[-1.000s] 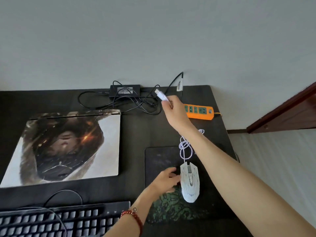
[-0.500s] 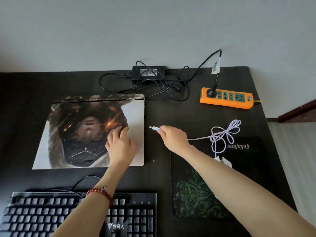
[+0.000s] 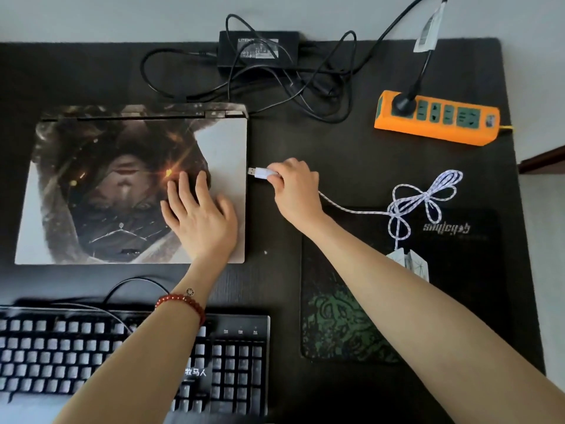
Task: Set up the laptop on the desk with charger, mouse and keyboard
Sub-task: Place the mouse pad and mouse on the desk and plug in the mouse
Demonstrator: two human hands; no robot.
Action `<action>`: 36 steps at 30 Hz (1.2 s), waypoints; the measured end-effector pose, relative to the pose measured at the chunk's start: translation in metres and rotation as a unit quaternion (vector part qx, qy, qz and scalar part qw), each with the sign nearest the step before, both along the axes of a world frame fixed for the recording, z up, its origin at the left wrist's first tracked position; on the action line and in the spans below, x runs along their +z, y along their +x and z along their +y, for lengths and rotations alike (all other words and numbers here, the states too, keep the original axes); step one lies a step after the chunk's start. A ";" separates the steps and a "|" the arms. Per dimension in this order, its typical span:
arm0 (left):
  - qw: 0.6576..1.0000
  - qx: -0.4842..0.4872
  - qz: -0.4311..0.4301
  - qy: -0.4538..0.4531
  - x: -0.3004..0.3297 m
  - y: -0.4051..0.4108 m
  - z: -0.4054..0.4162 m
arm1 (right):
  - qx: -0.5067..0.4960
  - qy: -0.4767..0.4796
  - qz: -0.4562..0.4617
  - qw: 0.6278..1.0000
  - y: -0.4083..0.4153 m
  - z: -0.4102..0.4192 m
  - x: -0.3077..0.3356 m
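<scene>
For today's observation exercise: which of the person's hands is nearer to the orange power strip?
Right. The right hand is on the desk between laptop and orange power strip, holding the USB plug; the left hand lies flat on the laptop lid, farther away.

clear: bare desk strip between laptop and mouse pad | blocked: charger cables behind
</scene>
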State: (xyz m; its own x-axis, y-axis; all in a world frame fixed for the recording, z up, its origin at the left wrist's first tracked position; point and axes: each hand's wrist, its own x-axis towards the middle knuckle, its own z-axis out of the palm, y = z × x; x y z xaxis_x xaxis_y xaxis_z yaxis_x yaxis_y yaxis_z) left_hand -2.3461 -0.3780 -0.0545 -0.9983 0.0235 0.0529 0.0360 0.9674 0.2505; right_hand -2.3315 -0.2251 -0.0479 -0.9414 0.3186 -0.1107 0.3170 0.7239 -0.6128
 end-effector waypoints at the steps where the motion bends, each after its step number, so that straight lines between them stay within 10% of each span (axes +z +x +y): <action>1: 1.000 0.002 0.000 -0.002 0.000 0.001 0.000 | 0.005 0.005 0.003 1.000 0.000 0.000 -0.002; 36: 0.999 0.010 0.024 -0.027 -0.005 0.002 0.004 | 0.096 0.107 0.077 0.987 0.001 -0.004 -0.014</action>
State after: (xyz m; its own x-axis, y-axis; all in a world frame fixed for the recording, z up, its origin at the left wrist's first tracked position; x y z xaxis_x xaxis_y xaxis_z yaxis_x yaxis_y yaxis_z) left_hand -2.3446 -0.3735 -0.0595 -0.9950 0.0084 0.0999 0.0280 0.9800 0.1968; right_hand -2.3304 -0.2293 -0.0621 -0.9871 0.1332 0.0887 0.0764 0.8793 -0.4702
